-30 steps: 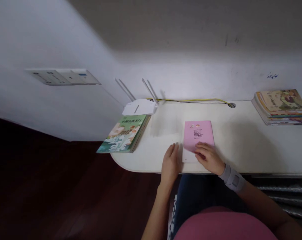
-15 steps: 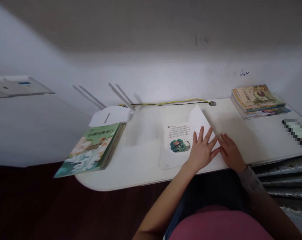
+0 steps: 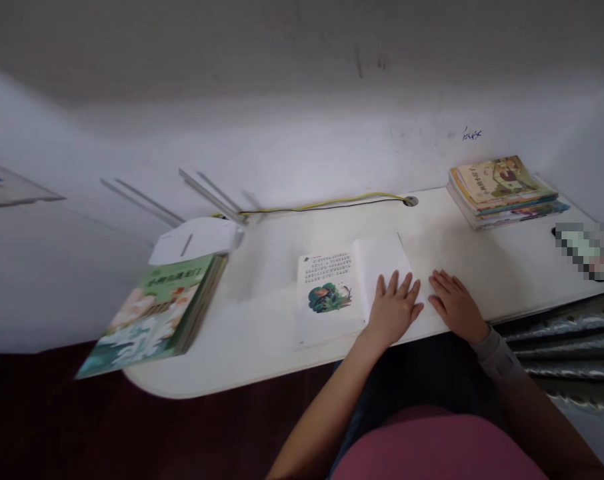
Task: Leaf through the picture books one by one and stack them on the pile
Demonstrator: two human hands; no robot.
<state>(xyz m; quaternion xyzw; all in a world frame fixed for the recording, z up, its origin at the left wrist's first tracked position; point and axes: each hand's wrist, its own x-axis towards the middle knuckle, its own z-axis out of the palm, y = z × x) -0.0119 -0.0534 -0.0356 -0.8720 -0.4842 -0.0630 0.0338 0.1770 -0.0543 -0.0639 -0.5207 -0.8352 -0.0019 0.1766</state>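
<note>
2 bare hands lie flat near the front edge of a white desk (image 3: 262,333). The left hand (image 3: 393,308) presses palm-down on the blank right page of 1 open picture booklet (image 3: 329,293), fingers spread and gripping nothing. The right hand (image 3: 455,305) rests just beside the booklet's right edge on the bare desktop, fingers straight and together, also holding nothing. Whether it touches the paper I cannot tell. A pale wrist brace (image 3: 497,353) wraps that arm.

The booklet sits in the middle of the desk. Its left page carries printed lines above a small green illustration.

2 stacks of books flank it, well apart from the hands. 1 stack with a green cover (image 3: 155,313) overhangs the rounded left corner. 1 smaller stack (image 3: 502,190) sits at the far right by the wall. Behind the green stack stands 1 white router (image 3: 197,240) with 4 thin antennas, blurred. 1 yellow-and-black cable (image 3: 327,203) runs along the back edge to 1 round grommet (image 3: 411,201).

The wall (image 3: 282,133) is white and scuffed, and the floor (image 3: 42,413) is dark.
</note>
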